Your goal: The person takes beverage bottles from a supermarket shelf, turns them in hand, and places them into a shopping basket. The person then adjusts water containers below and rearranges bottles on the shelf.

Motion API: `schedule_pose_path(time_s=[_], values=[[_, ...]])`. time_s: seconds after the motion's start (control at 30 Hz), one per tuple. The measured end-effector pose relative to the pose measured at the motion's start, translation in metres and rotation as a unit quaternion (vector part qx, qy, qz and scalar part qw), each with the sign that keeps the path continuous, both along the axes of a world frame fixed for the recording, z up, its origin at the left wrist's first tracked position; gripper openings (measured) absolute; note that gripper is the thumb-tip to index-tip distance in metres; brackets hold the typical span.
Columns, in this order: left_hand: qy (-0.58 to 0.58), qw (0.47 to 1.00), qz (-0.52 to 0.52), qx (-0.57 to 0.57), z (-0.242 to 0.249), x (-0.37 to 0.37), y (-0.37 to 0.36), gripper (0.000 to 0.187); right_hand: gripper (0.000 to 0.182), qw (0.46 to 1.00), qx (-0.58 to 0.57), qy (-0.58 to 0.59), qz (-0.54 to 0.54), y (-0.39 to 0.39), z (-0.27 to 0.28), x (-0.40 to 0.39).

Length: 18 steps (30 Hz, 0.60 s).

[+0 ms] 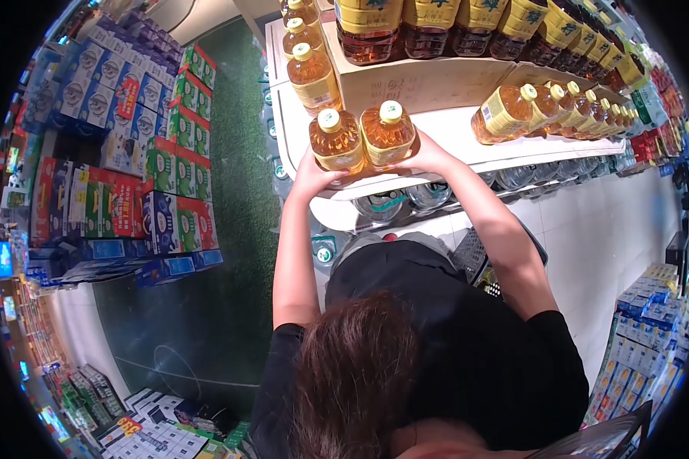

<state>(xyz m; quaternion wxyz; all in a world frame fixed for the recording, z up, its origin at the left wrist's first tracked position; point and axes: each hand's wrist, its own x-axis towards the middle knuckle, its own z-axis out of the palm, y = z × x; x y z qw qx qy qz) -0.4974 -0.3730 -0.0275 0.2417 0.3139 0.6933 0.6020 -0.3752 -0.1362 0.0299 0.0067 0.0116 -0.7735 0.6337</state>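
Observation:
Two amber bottles with yellow caps and yellow labels stand upright side by side at the front left corner of a white shelf (452, 159). My left hand (314, 177) is wrapped round the outer side of the left bottle (337, 143). Round the right side of the right bottle (388, 135) curves my right hand (429, 155). The fingertips of both hands are partly hidden by the bottles. Just behind the left bottle is the front bottle (314, 80) of a row along the shelf's left edge.
A row of similar bottles (505, 113) stands on the shelf's right part. Larger dark bottles (369, 30) stand on a raised carton (413, 84) behind. Clear water bottles (383, 205) sit beneath the shelf. Stacked boxes (180, 172) rise at the left beside a green floor mat (241, 153).

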Motion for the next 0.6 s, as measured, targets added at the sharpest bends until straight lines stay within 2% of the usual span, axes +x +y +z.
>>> schedule_pose_path(time_s=[0.07, 0.17, 0.3, 0.4, 0.5, 0.6], values=[[-0.011, 1.000, -0.001, 0.005, -0.003, -0.001, -0.001, 0.084, 0.073, 1.000, 0.004, -0.007, 0.018, -0.006, 0.010, 0.000], [-0.012, 1.000, 0.001, 0.011, -0.013, -0.003, -0.002, 0.084, 0.093, 0.998, 0.018, -0.064, 0.019, 0.005, -0.032, -0.010], [-0.022, 0.999, 0.002, 0.025, -0.013, -0.001, 0.000, 0.082, 0.093, 0.997, -0.012, -0.069, 0.029, 0.007, -0.032, -0.010], [-0.014, 1.000, 0.002, 0.017, -0.013, -0.002, 0.000, 0.079, 0.063, 0.999, -0.026, -0.026, 0.019, 0.002, -0.020, -0.007], [-0.012, 1.000, 0.008, 0.011, -0.011, -0.003, 0.000, 0.077, 0.061, 0.999, -0.023, -0.045, 0.016, 0.002, -0.021, -0.011], [-0.012, 1.000, 0.017, 0.006, -0.014, -0.007, 0.000, 0.075, 0.060, 1.000, -0.024, -0.015, -0.007, 0.002, -0.041, -0.020]])
